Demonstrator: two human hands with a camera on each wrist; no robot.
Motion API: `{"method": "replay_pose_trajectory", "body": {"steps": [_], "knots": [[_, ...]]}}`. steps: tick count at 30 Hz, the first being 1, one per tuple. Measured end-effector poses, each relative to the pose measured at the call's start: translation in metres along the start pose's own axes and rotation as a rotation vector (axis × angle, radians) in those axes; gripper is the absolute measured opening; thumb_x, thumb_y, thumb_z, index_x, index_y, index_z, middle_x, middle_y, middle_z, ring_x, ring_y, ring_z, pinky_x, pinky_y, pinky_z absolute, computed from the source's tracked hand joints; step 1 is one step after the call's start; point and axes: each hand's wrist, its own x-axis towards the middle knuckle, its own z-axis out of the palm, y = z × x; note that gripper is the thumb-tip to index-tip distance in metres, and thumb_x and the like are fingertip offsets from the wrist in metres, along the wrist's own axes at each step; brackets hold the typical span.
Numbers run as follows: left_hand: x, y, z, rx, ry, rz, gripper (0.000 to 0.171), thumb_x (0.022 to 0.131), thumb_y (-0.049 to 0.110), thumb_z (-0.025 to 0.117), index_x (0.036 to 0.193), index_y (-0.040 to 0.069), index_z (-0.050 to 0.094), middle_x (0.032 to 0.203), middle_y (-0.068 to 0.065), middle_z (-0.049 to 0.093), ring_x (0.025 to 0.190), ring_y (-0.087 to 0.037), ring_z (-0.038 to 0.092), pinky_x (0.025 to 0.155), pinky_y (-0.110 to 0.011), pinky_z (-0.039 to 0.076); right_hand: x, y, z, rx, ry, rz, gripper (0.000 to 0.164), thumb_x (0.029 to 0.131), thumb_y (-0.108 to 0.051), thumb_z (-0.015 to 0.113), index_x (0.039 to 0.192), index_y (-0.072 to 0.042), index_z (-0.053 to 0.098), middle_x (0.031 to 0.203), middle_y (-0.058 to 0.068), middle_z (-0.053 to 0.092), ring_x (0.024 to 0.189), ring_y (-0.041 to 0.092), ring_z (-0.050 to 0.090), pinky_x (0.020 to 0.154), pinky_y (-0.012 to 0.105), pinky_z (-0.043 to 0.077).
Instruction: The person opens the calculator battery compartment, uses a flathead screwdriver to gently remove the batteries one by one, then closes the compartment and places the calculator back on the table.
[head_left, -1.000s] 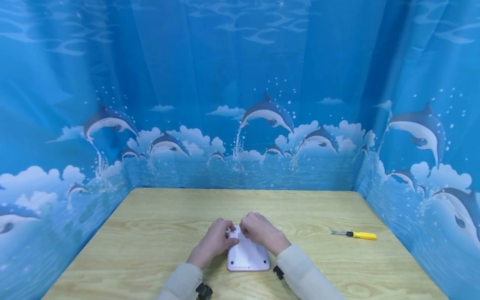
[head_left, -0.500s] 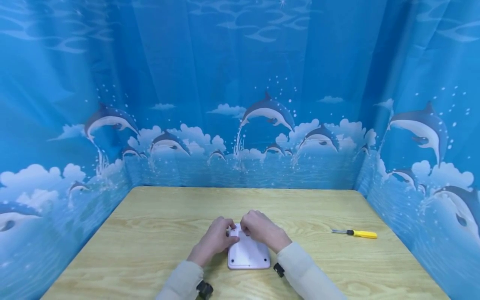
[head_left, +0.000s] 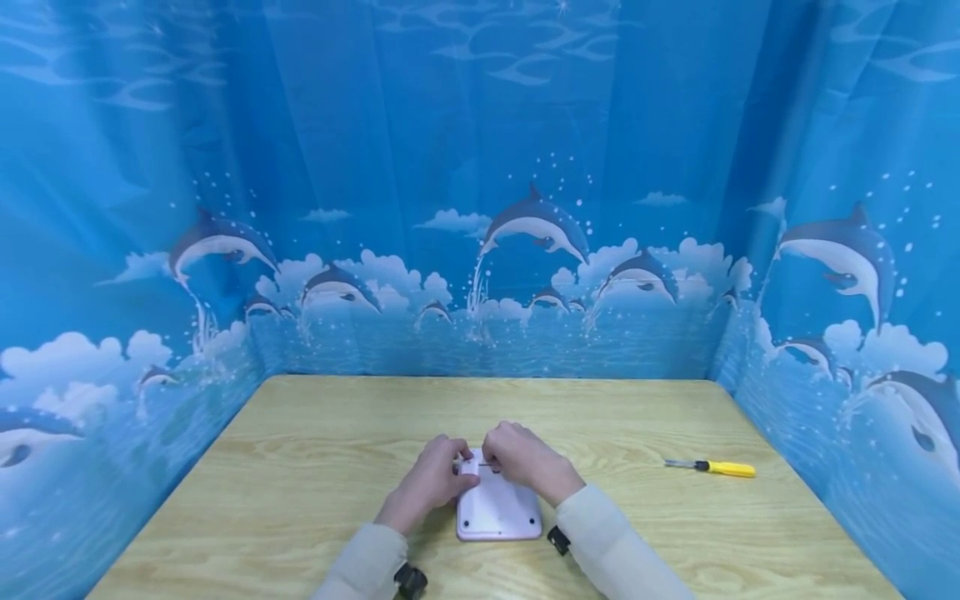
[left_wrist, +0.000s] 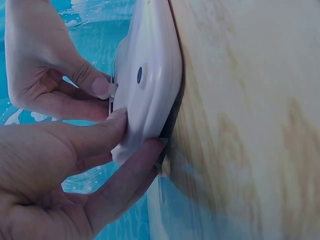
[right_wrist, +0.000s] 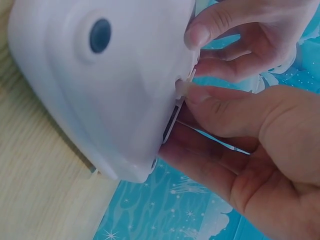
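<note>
Item: flat white plastic device point(head_left: 501, 507), lying on the wood-grain tabletop point(head_left: 337, 417) between your hands, dark round feet facing up; a dark slot point(right_wrist: 171, 122) shows at its far edge.
Your left hand point(head_left: 433, 472): grip nearly closed, thumb on the device's upper face, fingers beneath its edge, pinching it.
Your right hand point(head_left: 525, 458): fingers curled at the far edge, thumb set at a small notch there; grip closed on the device's edge part.
Screwdriver point(head_left: 708, 468), yellow handle, black collar, metal shaft: lying well apart, to your right, tip pointing left.
Backdrop: blue dolphin-print curtain point(head_left: 480, 125).
Pale sleeves point(head_left: 615, 542) on both your arms.
</note>
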Motion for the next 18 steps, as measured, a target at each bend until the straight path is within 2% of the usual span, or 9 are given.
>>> {"method": "replay_pose_trajectory", "body": {"steps": [18], "knots": [[0.0004,-0.0006,-0.0015,0.008,-0.015,-0.001,0.024,0.087,0.015,0.083,0.106,0.008,0.069,0.098,-0.007,0.055,0.084,-0.018,0.056,0.066,-0.029,0.051,-0.0036,-0.0031,-0.0044,0.017,-0.006,-0.01,0.016,0.088,0.008,0.072,0.087,-0.006,0.08,0.074,0.004,0.074,0.058,0.003,0.051,0.057,0.014,0.046]]}}
